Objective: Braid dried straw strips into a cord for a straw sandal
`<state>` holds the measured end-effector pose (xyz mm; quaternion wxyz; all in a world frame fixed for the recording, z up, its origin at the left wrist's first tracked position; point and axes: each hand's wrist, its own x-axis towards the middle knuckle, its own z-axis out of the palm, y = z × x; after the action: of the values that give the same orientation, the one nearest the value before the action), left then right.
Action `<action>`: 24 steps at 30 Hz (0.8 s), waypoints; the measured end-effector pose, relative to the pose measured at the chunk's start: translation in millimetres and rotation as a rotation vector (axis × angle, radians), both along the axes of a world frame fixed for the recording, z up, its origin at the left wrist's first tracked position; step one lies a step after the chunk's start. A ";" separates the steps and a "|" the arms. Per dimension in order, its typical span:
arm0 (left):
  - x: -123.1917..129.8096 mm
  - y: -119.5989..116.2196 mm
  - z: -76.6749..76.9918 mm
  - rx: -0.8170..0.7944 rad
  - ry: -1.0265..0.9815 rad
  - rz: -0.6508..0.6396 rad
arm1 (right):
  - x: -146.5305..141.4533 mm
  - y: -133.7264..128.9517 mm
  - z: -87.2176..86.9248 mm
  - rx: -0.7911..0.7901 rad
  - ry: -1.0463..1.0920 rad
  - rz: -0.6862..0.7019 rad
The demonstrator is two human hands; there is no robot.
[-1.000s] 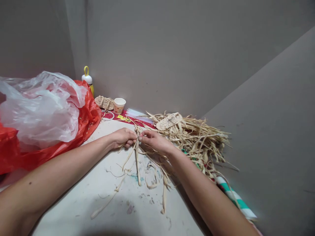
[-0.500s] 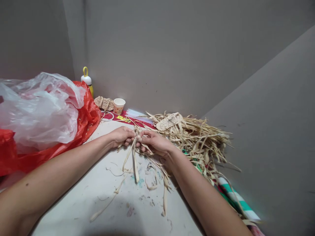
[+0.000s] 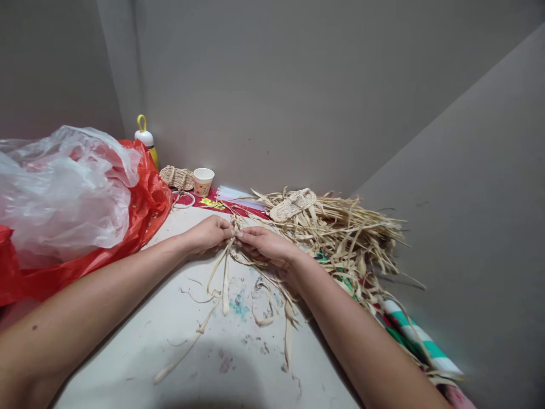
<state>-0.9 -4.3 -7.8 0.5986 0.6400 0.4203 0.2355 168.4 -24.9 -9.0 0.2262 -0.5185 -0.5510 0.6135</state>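
Hands pinch straw near unreadable yellow lettering.

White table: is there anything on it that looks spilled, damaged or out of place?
Yes, slightly. A blue-green stain and a brownish smudge mark the pale table, and some straw strips lie scattered on it. I cannot tell what made the stain. The cup stands upright.

Between the forearms a hand could pass low over the near desk, crossing loose straw strips, while bulging plastic bags block the left, a straw heap the right, and a grey wall the far side.
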 end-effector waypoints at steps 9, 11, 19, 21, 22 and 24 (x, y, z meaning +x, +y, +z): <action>-3.4 -1.7 9.0 0.132 0.077 -0.063 | 0.7 4.2 -3.5 -0.174 0.226 0.033; -4.4 -1.6 11.0 0.139 0.097 -0.085 | -2.0 2.4 -2.2 -0.161 0.198 -0.014; -7.4 2.6 16.9 -0.093 0.101 -0.191 | -17.4 -7.2 -4.1 -0.016 0.060 -0.212; -5.5 0.8 18.6 -0.170 0.081 -0.146 | -19.1 -7.3 -6.1 -0.004 0.066 -0.229; -4.0 -0.7 18.9 -0.201 0.068 -0.119 | -19.3 -7.2 -6.8 -0.006 0.078 -0.230; 0.0 -3.9 17.4 -0.239 0.037 -0.064 | -18.7 -7.1 -7.5 -0.020 0.114 -0.224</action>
<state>-0.8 -8.2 9.6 0.6700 0.5815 0.4355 0.1527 149.7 -32.0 -16.5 0.3190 -0.5434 -0.4699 0.6181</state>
